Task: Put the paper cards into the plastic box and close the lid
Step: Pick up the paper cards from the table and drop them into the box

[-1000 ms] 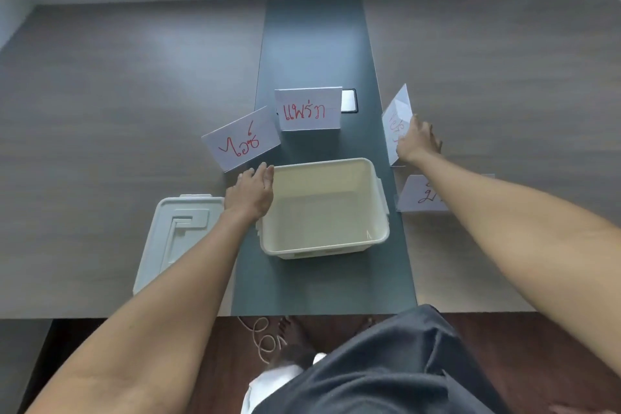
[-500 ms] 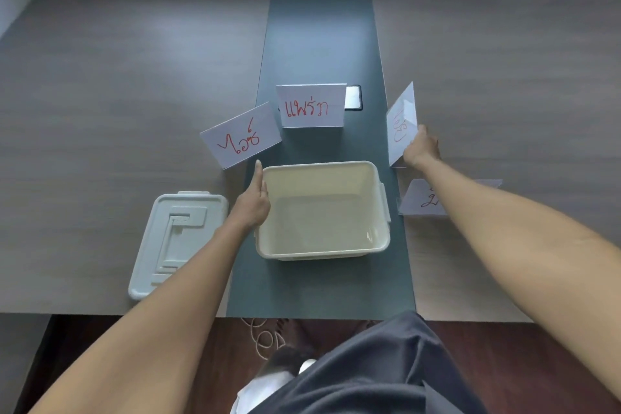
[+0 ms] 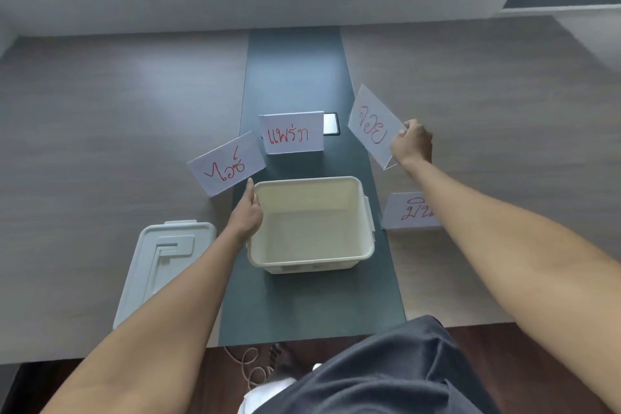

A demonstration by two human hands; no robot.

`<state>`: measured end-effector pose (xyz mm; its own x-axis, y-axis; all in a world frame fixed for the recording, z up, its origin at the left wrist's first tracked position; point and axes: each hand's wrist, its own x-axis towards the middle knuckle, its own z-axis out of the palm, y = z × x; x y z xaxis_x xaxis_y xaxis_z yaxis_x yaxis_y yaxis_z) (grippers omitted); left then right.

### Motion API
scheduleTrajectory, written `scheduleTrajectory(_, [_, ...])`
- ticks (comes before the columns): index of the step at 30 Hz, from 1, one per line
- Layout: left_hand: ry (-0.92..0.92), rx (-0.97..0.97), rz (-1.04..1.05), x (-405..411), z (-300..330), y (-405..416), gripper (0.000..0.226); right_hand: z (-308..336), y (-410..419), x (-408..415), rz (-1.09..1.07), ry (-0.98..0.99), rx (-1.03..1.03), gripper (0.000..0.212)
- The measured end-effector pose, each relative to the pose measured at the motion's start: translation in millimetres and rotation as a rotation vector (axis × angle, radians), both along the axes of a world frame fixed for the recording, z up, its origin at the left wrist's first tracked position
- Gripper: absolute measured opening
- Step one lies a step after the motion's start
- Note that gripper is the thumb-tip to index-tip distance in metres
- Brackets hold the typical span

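Right hand: right hand (image 3: 411, 143) pinches the edge of a folded white paper tent card with red handwriting (image 3: 373, 126), held tilted above the table, beyond the box's far right corner
Left hand: left hand (image 3: 247, 212) lies flat, fingers together, against the left wall of the open cream plastic box (image 3: 311, 265), holding nothing
Cards left: three more stand on the table around the box
Lid: grey plastic lid (image 3: 164, 262) lies left of the box
Risk: the thin pinch may let the card twist or spring open and catch the rim
Risk: the box could slide if the steadying hand lifts

Right card (image 3: 406, 212) half behind forearm (image 3: 470, 222)
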<state>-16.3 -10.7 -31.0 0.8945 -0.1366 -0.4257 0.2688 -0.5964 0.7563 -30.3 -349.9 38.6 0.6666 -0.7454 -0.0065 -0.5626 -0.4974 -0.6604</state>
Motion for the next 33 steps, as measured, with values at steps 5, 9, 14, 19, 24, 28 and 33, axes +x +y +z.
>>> scheduleTrajectory(5, [0.048, -0.072, 0.010, -0.8, 8.8, 0.8, 0.056, 33.5, 2.5, -7.1, 0.098, -0.168, -0.035, 0.028])
scheduleTrajectory(9, [0.092, -0.144, 0.025, -2.1, 11.8, 4.9, 0.058, 53.8, 6.9, -18.9, 0.297, -0.212, 0.004, 0.024])
scheduleTrajectory(14, [0.231, -0.318, 0.072, 1.3, 8.9, 18.0, 0.068, 60.6, 20.3, -28.2, 0.495, -0.211, 0.209, 0.021])
scheduleTrajectory(19, [0.304, -0.405, -0.041, -4.5, 19.6, 21.4, 0.039, 63.2, 32.9, -34.0, 0.703, -0.078, 0.426, 0.019])
scheduleTrajectory(24, [0.356, -0.415, 0.028, -4.3, 20.5, 23.3, 0.038, 62.6, 37.0, -44.7, 0.846, 0.108, 0.500, 0.021])
scheduleTrajectory(28, [0.365, -0.425, 0.036, -1.5, 13.7, 26.2, 0.039, 51.8, 40.7, -53.5, 0.917, 0.251, 0.525, 0.023])
scheduleTrajectory(33, [0.369, -0.456, 0.062, -2.6, 14.1, 23.0, 0.032, 28.4, 51.6, -57.3, 0.973, 0.389, 0.570, 0.024])
